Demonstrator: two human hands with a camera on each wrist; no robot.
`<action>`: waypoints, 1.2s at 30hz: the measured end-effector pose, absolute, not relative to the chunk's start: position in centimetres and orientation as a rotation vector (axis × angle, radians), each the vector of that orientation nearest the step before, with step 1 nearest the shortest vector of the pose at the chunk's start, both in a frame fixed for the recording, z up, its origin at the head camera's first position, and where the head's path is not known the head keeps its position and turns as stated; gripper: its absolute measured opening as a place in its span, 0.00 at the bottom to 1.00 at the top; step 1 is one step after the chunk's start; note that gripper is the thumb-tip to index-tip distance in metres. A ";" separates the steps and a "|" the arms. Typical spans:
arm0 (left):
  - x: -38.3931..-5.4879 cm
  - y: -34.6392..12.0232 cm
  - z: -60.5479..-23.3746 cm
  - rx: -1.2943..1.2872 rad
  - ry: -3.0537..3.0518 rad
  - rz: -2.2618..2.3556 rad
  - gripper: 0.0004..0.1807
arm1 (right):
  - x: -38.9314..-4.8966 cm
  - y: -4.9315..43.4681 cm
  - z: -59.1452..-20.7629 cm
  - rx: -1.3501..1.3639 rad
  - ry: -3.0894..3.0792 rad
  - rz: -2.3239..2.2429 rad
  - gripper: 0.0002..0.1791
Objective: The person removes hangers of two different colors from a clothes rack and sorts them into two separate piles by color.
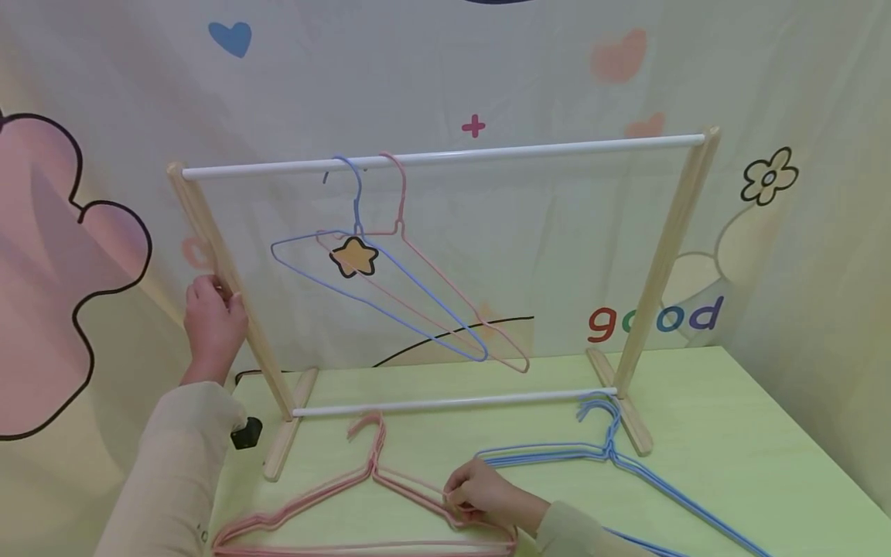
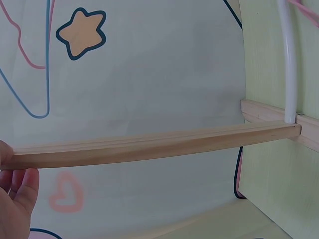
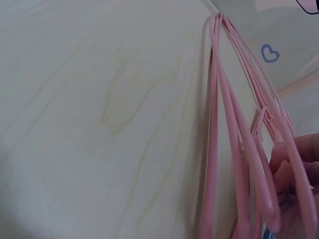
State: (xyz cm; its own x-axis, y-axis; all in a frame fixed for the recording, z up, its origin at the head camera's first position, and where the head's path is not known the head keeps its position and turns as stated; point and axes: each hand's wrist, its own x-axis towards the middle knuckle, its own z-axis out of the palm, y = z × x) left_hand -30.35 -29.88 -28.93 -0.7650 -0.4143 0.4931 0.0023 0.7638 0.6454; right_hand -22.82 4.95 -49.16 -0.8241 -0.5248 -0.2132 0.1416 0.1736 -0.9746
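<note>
A wooden rack with a white top rod [image 1: 529, 150] stands on the table. My left hand [image 1: 214, 321] grips its left wooden post [image 1: 262, 357], about midway up; the left wrist view shows the thumb above the post and fingers below. My right hand [image 1: 487, 491] pinches the right shoulder of a pink hanger [image 3: 300, 181], raised slightly off a pile of pink hangers [image 1: 378, 449] lying on the table. From the top rod hang one blue hanger [image 1: 359, 189] and one pink hanger [image 1: 404, 193], side by side and turned at an angle.
Several blue hangers [image 1: 610, 445] lie stacked to the right of the pink pile, their hooks by the lower white rod [image 1: 452, 402]. A small black object [image 1: 247, 433] is near the rack's left foot [image 1: 281, 449]. Behind hangs a printed curtain [image 1: 431, 70].
</note>
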 end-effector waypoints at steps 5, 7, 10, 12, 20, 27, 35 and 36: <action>-30.3 -29.9 -29.0 0.302 -2.313 -0.847 0.18 | -22.7 5.0 -49.4 -0.416 2.037 -1.640 0.07; -30.4 -29.9 -29.0 0.296 -2.311 -0.842 0.18 | -22.7 5.0 -49.3 -0.463 2.106 -1.576 0.05; -30.4 -29.8 -29.0 0.282 -2.298 -0.834 0.18 | -22.8 5.3 -49.2 -0.544 2.201 -1.462 0.04; -30.4 -29.8 -28.9 0.281 -2.297 -0.834 0.17 | -22.9 5.5 -49.0 -0.606 2.249 -1.378 0.04; -30.2 -29.8 -28.8 0.294 -2.316 -0.849 0.18 | -24.6 7.7 -46.1 -0.569 2.221 -1.426 0.11; -30.2 -29.8 -28.7 0.312 -2.322 -0.849 0.18 | -26.4 10.5 -42.7 -0.590 2.307 -1.441 0.11; -30.1 -29.7 -28.8 0.295 -2.309 -0.848 0.18 | -27.7 12.8 -39.3 -0.543 2.392 -1.494 0.12; -30.1 -29.7 -28.8 0.294 -2.311 -0.848 0.18 | -27.9 13.0 -38.9 -0.526 2.399 -1.512 0.12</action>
State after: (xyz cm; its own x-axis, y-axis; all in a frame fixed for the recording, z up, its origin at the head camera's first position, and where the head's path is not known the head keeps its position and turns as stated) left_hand -30.10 -29.65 -28.83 -0.7631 -0.4084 0.5009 0.0124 0.7656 0.6432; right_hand -27.90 13.02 -38.92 -0.9018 -0.4316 -0.0238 -0.1647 0.3940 -0.9042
